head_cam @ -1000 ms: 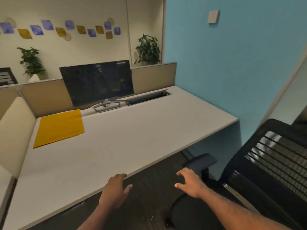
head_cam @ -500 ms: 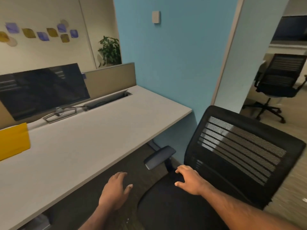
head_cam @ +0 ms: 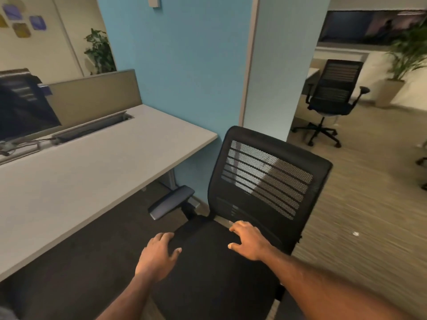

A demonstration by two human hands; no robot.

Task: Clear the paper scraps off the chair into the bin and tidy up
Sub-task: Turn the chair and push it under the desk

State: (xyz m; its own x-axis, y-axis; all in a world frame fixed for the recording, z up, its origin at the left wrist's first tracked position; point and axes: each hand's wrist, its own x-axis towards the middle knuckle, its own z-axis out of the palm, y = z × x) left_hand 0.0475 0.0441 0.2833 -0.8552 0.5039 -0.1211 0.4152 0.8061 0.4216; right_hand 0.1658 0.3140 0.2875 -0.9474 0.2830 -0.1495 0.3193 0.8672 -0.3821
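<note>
Over chair [head_cam: 231, 269] seat | hands, left [head_cam: 159, 257], right [head_cam: 248, 242], spread flat | contact unclear

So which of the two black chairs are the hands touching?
The near black mesh-backed chair beside the grey desk; both hands rest on its seat. The other black chair stands far off, untouched.

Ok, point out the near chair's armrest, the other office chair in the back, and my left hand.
armrest [head_cam: 172, 201], head view, on the middle of its padded top.
far office chair [head_cam: 337, 85], head view, on its mesh backrest.
left hand [head_cam: 158, 257], head view, on the back of the hand.
</note>
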